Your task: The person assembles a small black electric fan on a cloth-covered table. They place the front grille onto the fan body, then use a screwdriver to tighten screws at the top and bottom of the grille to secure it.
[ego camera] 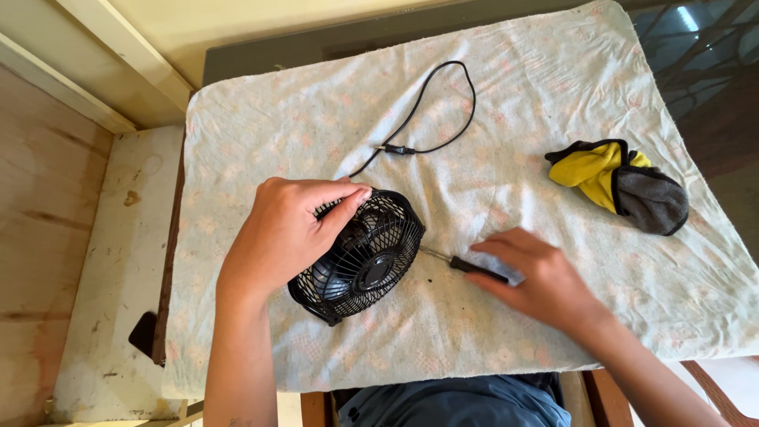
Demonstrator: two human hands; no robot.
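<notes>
Left hand (pixel 288 229) grips the black wire-caged fan (pixel 360 257); right hand (pixel 538 277) lies open on a screwdriver (pixel 466 266).

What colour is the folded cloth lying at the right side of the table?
The cloth is yellow and grey with black edging, seen in the head view.

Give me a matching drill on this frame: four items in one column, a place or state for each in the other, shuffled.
Items:
1. small black fan
2. screwdriver
3. yellow and grey cloth
4. black cable

Places or states:
A. bunched up at the right side of the towel
B. looped at the far side of the towel
C. gripped at its cage by the left hand
D. lying under the fingers of the right hand

Pairs: 1-C, 2-D, 3-A, 4-B
</notes>
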